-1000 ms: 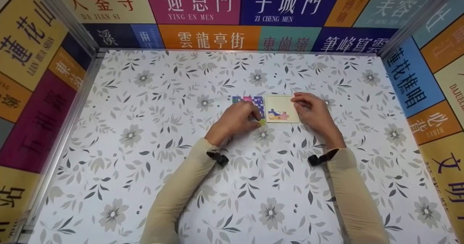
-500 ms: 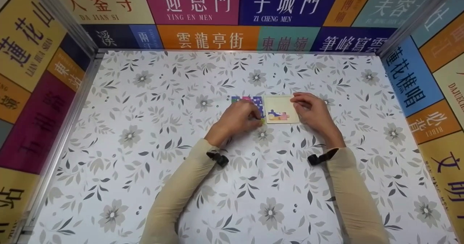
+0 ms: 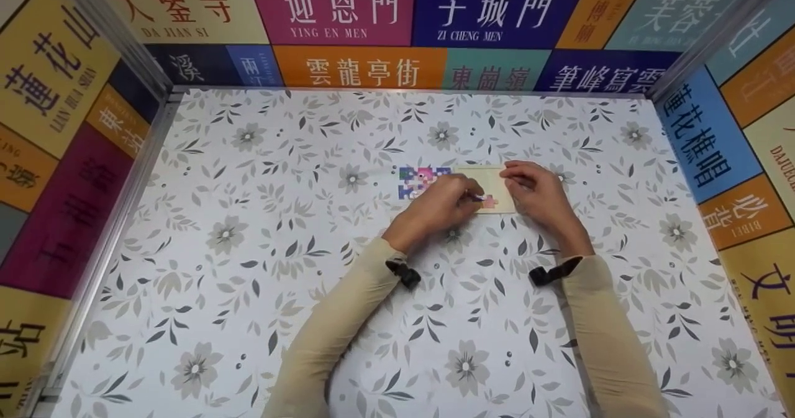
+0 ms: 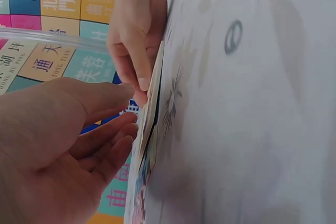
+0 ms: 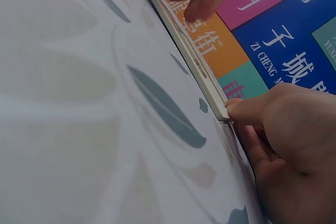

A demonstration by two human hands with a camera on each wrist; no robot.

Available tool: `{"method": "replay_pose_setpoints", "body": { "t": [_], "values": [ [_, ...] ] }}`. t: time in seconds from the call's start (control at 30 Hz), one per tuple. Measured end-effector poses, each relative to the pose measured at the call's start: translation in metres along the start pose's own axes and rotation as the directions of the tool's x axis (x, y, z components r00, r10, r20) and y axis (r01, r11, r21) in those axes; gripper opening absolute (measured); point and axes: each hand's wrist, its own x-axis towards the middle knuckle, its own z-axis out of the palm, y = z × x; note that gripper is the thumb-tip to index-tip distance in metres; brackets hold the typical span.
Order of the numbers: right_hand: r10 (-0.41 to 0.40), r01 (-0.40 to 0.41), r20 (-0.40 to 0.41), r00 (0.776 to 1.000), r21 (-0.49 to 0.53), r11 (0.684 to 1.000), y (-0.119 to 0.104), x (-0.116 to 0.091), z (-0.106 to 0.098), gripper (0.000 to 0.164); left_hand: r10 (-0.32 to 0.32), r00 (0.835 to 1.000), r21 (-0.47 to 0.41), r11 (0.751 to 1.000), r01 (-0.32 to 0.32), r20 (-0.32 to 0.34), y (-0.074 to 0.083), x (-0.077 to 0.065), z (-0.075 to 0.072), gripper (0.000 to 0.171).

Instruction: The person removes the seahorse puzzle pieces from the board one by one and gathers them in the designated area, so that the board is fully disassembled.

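A cream square puzzle tray (image 3: 506, 202) lies flat on the table, with a pink puzzle piece (image 3: 490, 201) in its lower part. My right hand (image 3: 540, 188) pinches the tray's right edge; in the right wrist view the thumb lies at a corner. My left hand (image 3: 441, 204) is over the tray's lower left, fingers curved. A small white-and-purple bit shows by its fingertips, and I cannot tell whether it is held. In the left wrist view a gap separates thumb and fingers. Colourful puzzle pieces (image 3: 410, 182) lie left of the tray, partly hidden by the hand.
A white tabletop (image 3: 279, 318) with grey flowers and leaves spreads around the hands. Coloured panels with Chinese lettering (image 3: 360, 70) stand along the back and both sides. Black straps with small cameras (image 3: 404, 273) sit on both wrists.
My left hand has moved right, from the loose pieces onto the lower left of the tray, uncovering more pieces. My right hand stays at the tray's right edge.
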Motion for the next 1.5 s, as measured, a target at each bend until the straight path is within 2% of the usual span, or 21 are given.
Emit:
{"method": "replay_pose_setpoints", "body": {
  "t": [0.2,0.5,0.73,0.93,1.17,1.5],
  "values": [
    [0.019,-0.018,0.008,1.0,-0.005,1.0,0.001,-0.001,0.0,0.023,0.028,1.0,0.001,1.0,-0.028,-0.01,0.001,0.007,0.012,0.021],
    [0.012,-0.012,0.008,1.0,-0.025,1.0,0.0,0.0,-0.001,0.023,-0.082,0.997,0.085,0.993,0.081,0.005,0.006,0.006,0.016,0.024],
    [0.017,-0.017,0.013,1.0,-0.024,1.0,-0.001,0.0,-0.001,0.023,-0.051,0.999,0.084,0.995,0.051,0.004,0.007,0.003,0.018,0.031],
    [0.012,-0.012,0.006,1.0,-0.026,1.0,-0.002,0.0,-0.001,0.023,-0.073,0.997,0.065,0.995,0.072,0.019,0.008,0.004,0.02,0.042],
    [0.0,0.0,0.0,1.0,-0.022,1.0,-0.001,0.0,-0.002,0.022,-0.055,0.998,0.045,0.998,0.054,0.019,0.007,0.004,0.02,0.036],
    [0.007,-0.007,0.01,1.0,-0.018,1.0,-0.003,-0.001,-0.002,0.022,-0.027,1.0,0.042,0.999,0.027,0.001,0.006,0.003,0.021,0.035]
  ]
}}
